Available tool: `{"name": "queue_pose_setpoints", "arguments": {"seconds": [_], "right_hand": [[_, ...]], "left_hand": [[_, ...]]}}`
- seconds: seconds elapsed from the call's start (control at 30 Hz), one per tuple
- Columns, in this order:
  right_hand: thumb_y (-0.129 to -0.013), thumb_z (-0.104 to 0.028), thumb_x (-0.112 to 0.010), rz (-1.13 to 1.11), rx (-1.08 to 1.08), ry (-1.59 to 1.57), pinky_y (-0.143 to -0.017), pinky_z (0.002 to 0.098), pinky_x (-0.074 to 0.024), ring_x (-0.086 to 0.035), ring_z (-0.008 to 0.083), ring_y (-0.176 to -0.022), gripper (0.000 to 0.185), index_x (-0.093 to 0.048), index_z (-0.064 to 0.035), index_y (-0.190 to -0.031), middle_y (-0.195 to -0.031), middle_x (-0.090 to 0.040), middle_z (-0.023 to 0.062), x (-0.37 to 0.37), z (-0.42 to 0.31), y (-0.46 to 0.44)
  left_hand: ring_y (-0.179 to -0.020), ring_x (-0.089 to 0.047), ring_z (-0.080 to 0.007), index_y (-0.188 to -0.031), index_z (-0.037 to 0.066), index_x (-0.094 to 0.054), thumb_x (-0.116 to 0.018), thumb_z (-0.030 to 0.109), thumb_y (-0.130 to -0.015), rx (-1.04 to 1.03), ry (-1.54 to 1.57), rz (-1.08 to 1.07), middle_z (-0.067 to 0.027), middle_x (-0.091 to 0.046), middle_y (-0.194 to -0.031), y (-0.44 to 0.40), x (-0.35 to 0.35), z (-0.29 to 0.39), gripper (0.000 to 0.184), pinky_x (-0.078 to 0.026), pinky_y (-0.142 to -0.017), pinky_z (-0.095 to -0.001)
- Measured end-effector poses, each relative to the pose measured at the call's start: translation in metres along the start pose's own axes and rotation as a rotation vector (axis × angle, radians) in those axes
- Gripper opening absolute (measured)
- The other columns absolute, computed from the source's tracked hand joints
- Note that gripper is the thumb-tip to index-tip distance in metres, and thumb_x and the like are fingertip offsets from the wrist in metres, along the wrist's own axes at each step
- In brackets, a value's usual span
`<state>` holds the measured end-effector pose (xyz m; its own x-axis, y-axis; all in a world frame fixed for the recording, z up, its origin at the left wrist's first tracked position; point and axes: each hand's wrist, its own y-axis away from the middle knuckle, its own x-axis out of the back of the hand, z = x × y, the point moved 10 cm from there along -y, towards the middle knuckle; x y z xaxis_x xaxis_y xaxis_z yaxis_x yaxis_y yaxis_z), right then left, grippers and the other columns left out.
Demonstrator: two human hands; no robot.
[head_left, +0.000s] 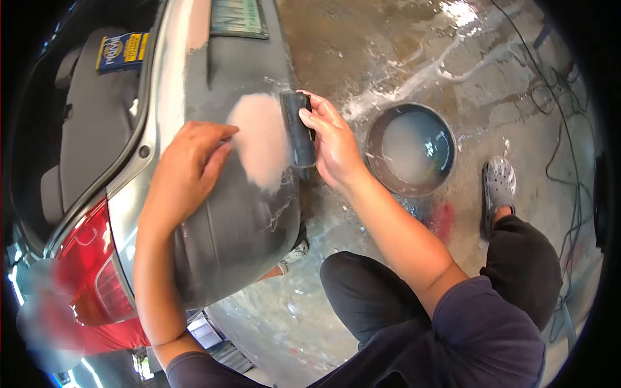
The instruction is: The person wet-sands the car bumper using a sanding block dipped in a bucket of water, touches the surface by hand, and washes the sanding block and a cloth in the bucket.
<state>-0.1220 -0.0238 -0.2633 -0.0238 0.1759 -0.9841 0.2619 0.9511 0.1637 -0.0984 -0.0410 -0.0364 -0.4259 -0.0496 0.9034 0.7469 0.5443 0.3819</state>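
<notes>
My right hand (330, 139) grips a dark sanding block (298, 129), its fingers behind it and the thumb on its near side. The block stands beside the right edge of a pale pink filler patch (260, 139) on the grey, sanded car bumper (239, 226). My left hand (194, 161) is over the bumper with fingers bent and the thumb a little apart from them. Its fingertips are at the patch's left edge, and no object shows in it. Whether they press on the surface I cannot tell.
A round bucket (411, 150) of cloudy water stands on the wet concrete floor (362, 58) at my right. Cables (563, 129) lie farther right. A red tail light (97, 265) is at the left, and a blue and yellow box (121, 52) sits inside the open trunk.
</notes>
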Motion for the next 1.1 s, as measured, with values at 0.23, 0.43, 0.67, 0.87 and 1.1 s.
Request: {"name": "queue_pose_setpoints", "arguments": {"seconds": [0.23, 0.43, 0.67, 0.87, 1.1], "right_hand": [[-0.102, -0.013, -0.044, -0.317, 0.024, -0.134, -0.109, 0.0344, -0.0470, -0.060, 0.0165, -0.127, 0.049, -0.051, 0.0000, -0.150, -0.140, -0.062, 0.0100, -0.080, -0.031, 0.025], [-0.099, -0.015, -0.044, -0.392, -0.006, -0.196, -0.111, 0.0364, -0.0476, -0.062, 0.0198, -0.126, 0.053, -0.051, 0.0020, -0.149, -0.139, -0.064, 0.0131, -0.093, -0.041, 0.027], [-0.107, -0.016, -0.056, 0.004, 0.168, 0.320, -0.112, 0.0359, -0.0464, -0.061, 0.0197, -0.127, 0.046, -0.051, 0.0029, -0.148, -0.138, -0.065, 0.0144, -0.006, -0.057, -0.020], [-0.107, -0.033, -0.063, -0.058, 0.419, 0.950, -0.124, 0.0407, -0.0333, -0.041, 0.0362, -0.153, 0.070, -0.039, 0.0071, -0.158, -0.161, -0.045, 0.0283, 0.017, -0.066, -0.027], [-0.103, -0.036, -0.065, -0.019, 0.242, 0.925, -0.097, 0.0439, -0.0521, -0.069, 0.0372, -0.113, 0.049, -0.056, 0.0028, -0.132, -0.118, -0.070, 0.0253, 0.057, -0.096, -0.036]], "left_hand": [[-0.108, -0.064, -0.0168, -0.129, 0.003, -0.068, -0.072, 0.018, -0.100, 0.217, 0.423, -0.107, -0.0051, -0.070, -0.116, 0.008, -0.006, -0.016, 0.033, -0.052, -0.093, -0.0342], [-0.103, -0.063, -0.0113, -0.125, 0.002, -0.065, -0.075, 0.019, -0.100, 0.336, 1.124, 0.016, -0.0033, -0.069, -0.112, 0.003, -0.053, -0.020, 0.032, -0.052, -0.092, -0.0301], [-0.093, -0.066, -0.0091, -0.116, 0.000, -0.067, -0.078, 0.012, -0.097, 0.528, 1.087, 0.355, -0.0032, -0.073, -0.103, -0.019, -0.099, -0.031, 0.025, -0.053, -0.084, -0.0254], [-0.097, -0.066, -0.0089, -0.126, 0.000, -0.062, -0.072, 0.006, -0.100, 0.548, 1.367, 0.514, -0.0050, -0.072, -0.112, -0.069, -0.146, 0.006, 0.028, -0.052, -0.087, -0.0237], [-0.101, -0.062, -0.0097, -0.132, 0.002, -0.061, -0.068, 0.010, -0.103, 0.480, 1.734, 0.417, -0.0049, -0.069, -0.120, -0.105, -0.204, 0.023, 0.030, -0.049, -0.088, -0.0246]]}}
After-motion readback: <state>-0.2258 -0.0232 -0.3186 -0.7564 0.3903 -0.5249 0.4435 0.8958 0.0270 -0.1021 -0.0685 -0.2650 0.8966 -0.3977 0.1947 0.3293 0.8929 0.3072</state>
